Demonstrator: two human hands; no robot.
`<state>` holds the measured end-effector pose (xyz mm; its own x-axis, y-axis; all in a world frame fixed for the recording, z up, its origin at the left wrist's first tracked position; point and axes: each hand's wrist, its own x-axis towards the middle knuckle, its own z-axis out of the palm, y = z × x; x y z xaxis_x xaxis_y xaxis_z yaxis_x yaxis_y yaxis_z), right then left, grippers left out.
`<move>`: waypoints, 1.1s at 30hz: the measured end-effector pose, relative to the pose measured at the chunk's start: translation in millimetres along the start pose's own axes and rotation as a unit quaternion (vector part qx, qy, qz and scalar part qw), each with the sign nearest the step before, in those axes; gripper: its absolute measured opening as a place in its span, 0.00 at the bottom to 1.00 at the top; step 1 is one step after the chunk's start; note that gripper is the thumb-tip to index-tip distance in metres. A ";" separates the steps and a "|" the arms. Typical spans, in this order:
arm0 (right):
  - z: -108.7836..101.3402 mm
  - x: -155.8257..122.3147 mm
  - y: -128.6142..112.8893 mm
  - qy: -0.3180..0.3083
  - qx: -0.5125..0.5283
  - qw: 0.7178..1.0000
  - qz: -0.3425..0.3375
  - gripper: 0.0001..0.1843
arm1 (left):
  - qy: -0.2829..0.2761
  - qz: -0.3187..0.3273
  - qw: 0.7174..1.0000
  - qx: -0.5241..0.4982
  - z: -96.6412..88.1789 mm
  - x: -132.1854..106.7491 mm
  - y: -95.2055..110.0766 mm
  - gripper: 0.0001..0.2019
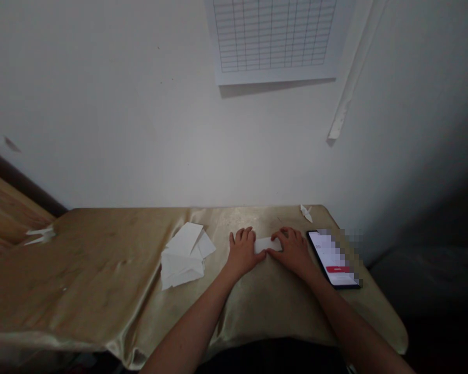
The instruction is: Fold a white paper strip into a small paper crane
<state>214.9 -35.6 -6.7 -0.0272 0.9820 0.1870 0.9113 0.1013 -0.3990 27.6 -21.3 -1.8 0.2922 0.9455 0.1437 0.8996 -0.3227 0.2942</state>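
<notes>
A small white folded paper lies flat on the cloth-covered table, between my two hands. My left hand rests on its left end, with the thumb along the near edge and the fingers stretched forward. At the other end, my right hand grips the paper between curled index finger and thumb. Both thumbs almost meet at the near edge. The paper's ends are partly hidden under my fingers. Left of my hands sits a loose pile of white paper sheets.
A phone with its screen lit lies right of my right hand. Small folded paper figures rest at the back right and far left. The gold tablecloth is wrinkled. A printed grid sheet hangs on the wall behind.
</notes>
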 end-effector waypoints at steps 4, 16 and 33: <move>1.9 -0.7 0.4 0.011 -0.003 1.000 -0.003 0.18 | -0.006 -0.004 1.000 0.001 -1.1 1.3 -1.7 0.24; 0.1 1.3 1.4 -0.006 0.006 1.000 0.008 0.18 | -0.008 -0.011 1.000 -0.016 -0.6 0.4 -2.6 0.22; -7.5 15.4 28.5 -0.069 0.070 0.995 -0.010 0.21 | -0.116 0.065 0.989 -0.069 -15.9 8.9 -37.6 0.22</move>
<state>243.5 -18.8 -8.4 -0.1103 0.9910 0.0755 0.8441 0.1335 -0.5193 -8.7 -1.4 3.4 0.4826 0.8754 -0.0271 0.8021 -0.4293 0.4152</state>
